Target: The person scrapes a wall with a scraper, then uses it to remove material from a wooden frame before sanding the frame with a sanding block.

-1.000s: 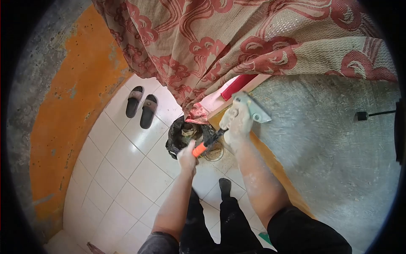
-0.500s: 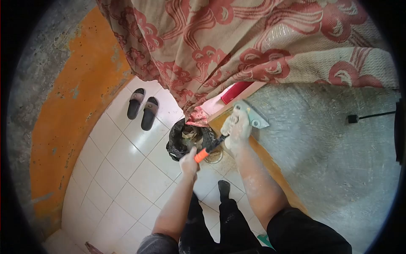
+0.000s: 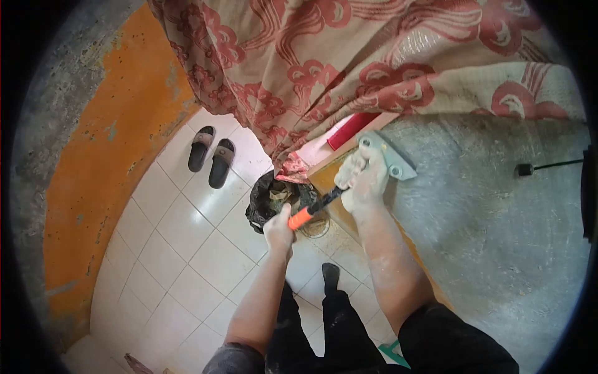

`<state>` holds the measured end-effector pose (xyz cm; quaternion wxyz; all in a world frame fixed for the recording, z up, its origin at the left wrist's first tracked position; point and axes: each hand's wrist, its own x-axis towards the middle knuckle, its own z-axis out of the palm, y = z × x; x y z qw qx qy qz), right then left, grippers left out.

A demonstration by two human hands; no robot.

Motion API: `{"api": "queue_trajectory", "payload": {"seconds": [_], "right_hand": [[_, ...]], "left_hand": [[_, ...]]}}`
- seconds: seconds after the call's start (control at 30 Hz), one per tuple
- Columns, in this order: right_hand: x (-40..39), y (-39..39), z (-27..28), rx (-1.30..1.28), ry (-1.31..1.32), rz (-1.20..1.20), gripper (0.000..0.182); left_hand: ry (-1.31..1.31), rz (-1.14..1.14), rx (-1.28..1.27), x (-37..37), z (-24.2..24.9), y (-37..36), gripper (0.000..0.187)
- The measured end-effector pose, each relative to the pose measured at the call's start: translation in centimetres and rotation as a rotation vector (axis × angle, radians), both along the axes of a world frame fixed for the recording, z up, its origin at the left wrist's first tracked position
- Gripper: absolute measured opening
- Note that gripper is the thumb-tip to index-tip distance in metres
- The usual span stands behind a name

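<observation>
My left hand [image 3: 278, 233] is closed round the orange grip of a black-handled tool [image 3: 300, 218]. Further up the same handle, near its head, my right hand [image 3: 366, 177] is closed as well, its fingers coated in pale dust. Beyond that hand a flat, grey-green triangular head [image 3: 402, 167] with round fittings lies against the grey wall [image 3: 486, 212]. Whether the head joins the handle is hidden behind my right hand. Just below the patterned curtain [image 3: 299, 75], a black bag [image 3: 260, 201] stands open with debris inside.
Two dark slippers [image 3: 200, 149] rest on the white tiled floor [image 3: 180, 249] at the left. An orange and grey wall [image 3: 112, 156] curves along the left side. A black plug on a cable [image 3: 525, 169] hangs at the right. Something green [image 3: 393, 353] lies by my legs.
My right hand and the triangular head have moved right and slightly up along the wall. The handle has shifted with them, while my left hand has moved only slightly.
</observation>
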<state>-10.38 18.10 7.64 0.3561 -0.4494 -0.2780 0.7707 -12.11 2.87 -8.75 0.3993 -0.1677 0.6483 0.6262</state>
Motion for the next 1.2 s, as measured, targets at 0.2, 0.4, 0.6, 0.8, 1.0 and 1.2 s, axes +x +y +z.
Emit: {"api": "queue_trajectory", "payload": {"seconds": [0.2, 0.4, 0.6, 0.8, 1.0, 1.2], "right_hand": [[2.7, 0.4, -4.8, -0.126, -0.071, 0.055, 0.032], [2.7, 0.3, -1.3, -0.03, 0.023, 0.065, 0.032], [4.1, 0.2, -3.9, -0.17, -0.038, 0.095, 0.031], [3.4, -0.1, -2.9, -0.129, -0.039, 0.048, 0.031], [3.0, 0.1, -0.2, -0.076, 0.029, 0.012, 0.033], [3.8, -0.5, -1.7, -0.094, -0.052, -0.021, 0.03]], "left_hand": [[0.075, -0.271, -0.174, 4.0, -4.3, -2.9, 0.02], [-0.001, -0.199, -0.089, 2.6, -0.7, -1.7, 0.027], [-0.033, -0.098, -0.169, 4.3, -0.1, -2.8, 0.04], [-0.118, 0.057, -0.064, 4.0, 1.6, -2.3, 0.039], [-0.09, -0.007, 0.029, 2.5, 2.5, -1.6, 0.045], [-0.178, -0.115, -0.094, 4.3, 2.3, -2.5, 0.041]]}}
